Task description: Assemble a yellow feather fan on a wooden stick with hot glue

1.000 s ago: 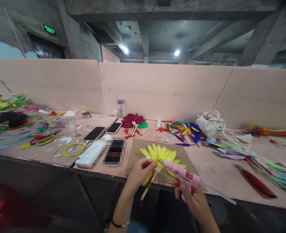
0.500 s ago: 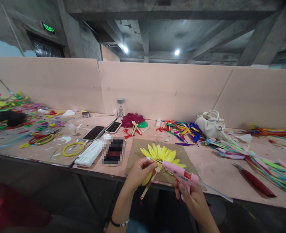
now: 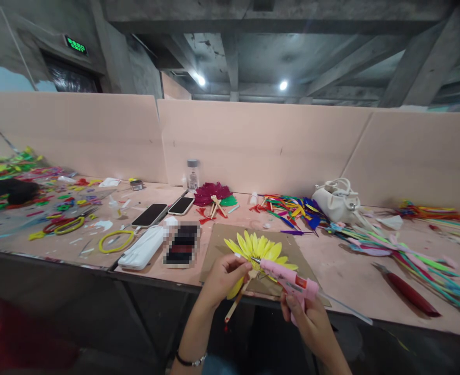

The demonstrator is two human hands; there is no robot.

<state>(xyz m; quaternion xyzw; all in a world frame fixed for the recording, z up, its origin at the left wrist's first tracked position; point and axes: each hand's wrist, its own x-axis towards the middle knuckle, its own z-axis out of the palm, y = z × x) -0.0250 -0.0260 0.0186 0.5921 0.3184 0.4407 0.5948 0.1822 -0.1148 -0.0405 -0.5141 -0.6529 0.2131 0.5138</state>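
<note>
Glue gun (image 3: pixel 279 272), pliers (image 3: pixel 411 295), scrap-strewn worktable (image 3: pixel 345 268) and bare concrete beams (image 3: pixel 230 13) mark this as a craft workshop

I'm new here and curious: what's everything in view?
Glue gun: one, pink, right hand
Flower shape: one, yellow, over board
Board: one, brown, centre
Petal cluster: one, maroon, back
Bottle: one, clear, back
Phones: two, black, left
Slab: one, white, left
Blurred item: one, dark, centre
Ring: one, yellow, left
Scissors: count unclear, yellow, left
Bag: one, white, right
Strips: many, mixed, right
Tool: one, red, right
Exit sign: one, green, upper left
Left hand: one, bare, at petals
Right hand: one, bare, on glue gun
</note>
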